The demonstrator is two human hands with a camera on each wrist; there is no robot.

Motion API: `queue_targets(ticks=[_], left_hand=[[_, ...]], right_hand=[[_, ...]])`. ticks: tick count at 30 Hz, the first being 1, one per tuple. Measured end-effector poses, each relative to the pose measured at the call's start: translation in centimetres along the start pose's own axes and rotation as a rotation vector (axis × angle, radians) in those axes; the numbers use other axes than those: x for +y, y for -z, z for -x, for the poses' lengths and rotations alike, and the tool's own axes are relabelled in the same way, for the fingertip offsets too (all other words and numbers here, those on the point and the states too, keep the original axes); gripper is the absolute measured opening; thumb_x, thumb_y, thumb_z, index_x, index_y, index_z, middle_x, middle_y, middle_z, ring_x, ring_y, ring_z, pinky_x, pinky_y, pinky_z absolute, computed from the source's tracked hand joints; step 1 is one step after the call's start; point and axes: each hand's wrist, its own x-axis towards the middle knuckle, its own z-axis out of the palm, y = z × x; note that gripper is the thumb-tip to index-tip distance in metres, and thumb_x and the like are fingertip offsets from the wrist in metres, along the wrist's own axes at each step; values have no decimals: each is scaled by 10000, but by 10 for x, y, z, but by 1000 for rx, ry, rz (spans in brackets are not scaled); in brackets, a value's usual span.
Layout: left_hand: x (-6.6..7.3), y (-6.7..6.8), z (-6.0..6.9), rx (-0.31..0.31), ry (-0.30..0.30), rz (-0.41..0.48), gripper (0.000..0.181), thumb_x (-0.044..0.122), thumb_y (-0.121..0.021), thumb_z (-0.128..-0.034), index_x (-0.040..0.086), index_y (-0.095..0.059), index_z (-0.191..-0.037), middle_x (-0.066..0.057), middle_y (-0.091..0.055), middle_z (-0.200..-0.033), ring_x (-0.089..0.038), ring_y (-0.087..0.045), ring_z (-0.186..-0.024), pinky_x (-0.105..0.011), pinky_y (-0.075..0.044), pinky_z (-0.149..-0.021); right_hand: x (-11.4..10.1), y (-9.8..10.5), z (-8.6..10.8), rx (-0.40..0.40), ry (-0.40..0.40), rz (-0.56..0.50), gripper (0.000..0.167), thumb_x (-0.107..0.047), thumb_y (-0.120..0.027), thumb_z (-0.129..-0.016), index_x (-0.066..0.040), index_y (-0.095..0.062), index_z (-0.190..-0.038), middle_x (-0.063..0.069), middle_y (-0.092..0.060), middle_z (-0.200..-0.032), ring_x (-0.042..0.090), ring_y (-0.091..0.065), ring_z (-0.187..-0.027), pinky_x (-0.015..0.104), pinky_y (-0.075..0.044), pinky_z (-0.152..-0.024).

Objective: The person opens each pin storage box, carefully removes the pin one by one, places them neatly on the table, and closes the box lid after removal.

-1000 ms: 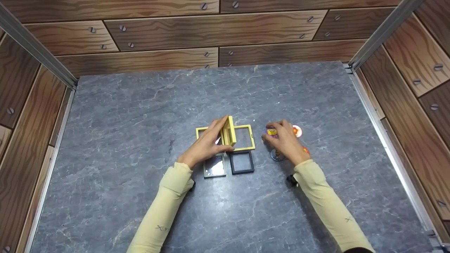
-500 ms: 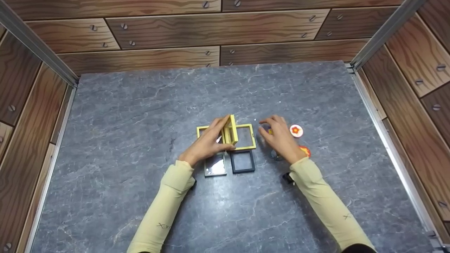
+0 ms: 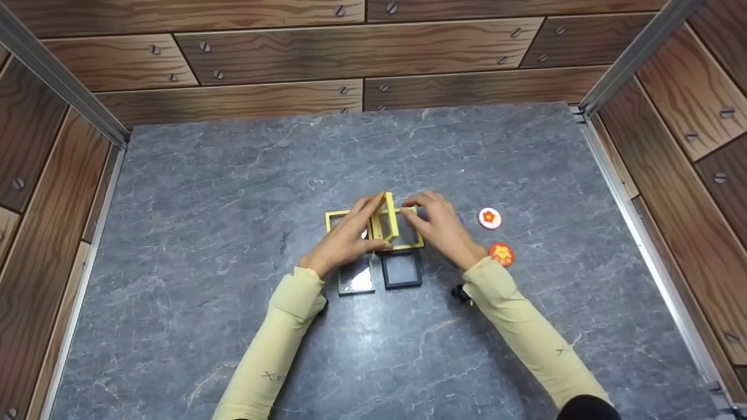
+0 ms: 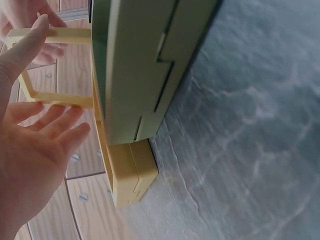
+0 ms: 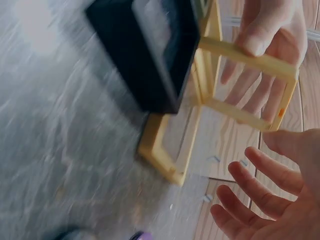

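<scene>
My left hand [image 3: 349, 236] holds a raised yellow square frame panel [image 3: 391, 217] between its thumb and fingers. In the right wrist view, that panel [image 5: 240, 56] stands up from a flat yellow frame [image 5: 172, 170] with a clear window. My right hand [image 3: 440, 230] is at the panel's right side, fingers spread and relaxed, nothing held. Its thumb [image 5: 289, 145] is close to a corner of the panel; contact cannot be told. Another yellow frame [image 3: 328, 221] lies at the left, partly behind my left hand.
A black frame [image 3: 402, 285] and a grey frame [image 3: 357, 292] lie in front of the yellow ones. At the right lie a white disc with a red flower [image 3: 489, 218] and a red disc with yellow [image 3: 502, 254]. A purple-edged piece [image 3: 460, 220] is mostly hidden behind my right hand.
Leaving the discs, my right hand has come left to the raised yellow panel. My left hand keeps its hold, and the panel leans slightly further right.
</scene>
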Motion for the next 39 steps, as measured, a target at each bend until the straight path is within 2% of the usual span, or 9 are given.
queue_targets(ticks=[8,15,20,28,34,39], left_hand=[[3,-1,-2,-8,-10,-39,976,319,-794,-953,188,-187,-1706,-78,-347,-1686,-263,-418,-1544,-458,-401,-1284],[2,-4,-4,-3,-6,-57,965,321,-793,-954,146,-208,-1701,-71,-337,-1695,-268,-415,-1548,-466,-403,-1282],[4,-5,-4,-4,18,-96,979,329,-803,-944,174,-205,-1703,-62,-336,-1702,-276,-427,-1543,-478,-415,-1273],[5,-8,-8,23,26,-142,963,322,-841,-909,89,-297,-1669,-83,-393,-1674,-292,-481,-1505,-466,-426,-1264],[3,-9,-7,8,27,-154,939,341,-818,-928,78,-301,-1666,-91,-372,-1699,-303,-426,-1549,-485,-388,-1289],[2,-9,-5,-19,32,-149,890,388,-740,-982,104,-269,-1681,-115,-318,-1736,-306,-351,-1596,-504,-334,-1317]], right_hand=[[-11,-1,0,-12,-58,-57,384,-412,-652,-1047,-86,-775,-1210,105,-743,-1231,309,-673,-1203,505,-541,-1081],[-16,-2,-1,11,-35,-52,321,-339,-709,-1021,-59,-787,-1157,128,-754,-1172,333,-705,-1127,512,-587,-1001],[-17,-3,-1,23,-39,-58,305,-322,-754,-989,-55,-797,-1129,121,-760,-1135,318,-713,-1091,505,-601,-949],[-17,-1,-1,25,-27,-49,269,-241,-768,-975,-8,-801,-1106,165,-766,-1110,366,-718,-1023,519,-620,-920],[-15,1,0,33,-34,-22,248,-190,-768,-964,16,-794,-1100,184,-768,-1113,370,-733,-1013,517,-631,-911],[-14,3,0,20,-58,-8,250,-173,-757,-959,19,-790,-1114,196,-766,-1152,370,-733,-1031,507,-629,-929]])
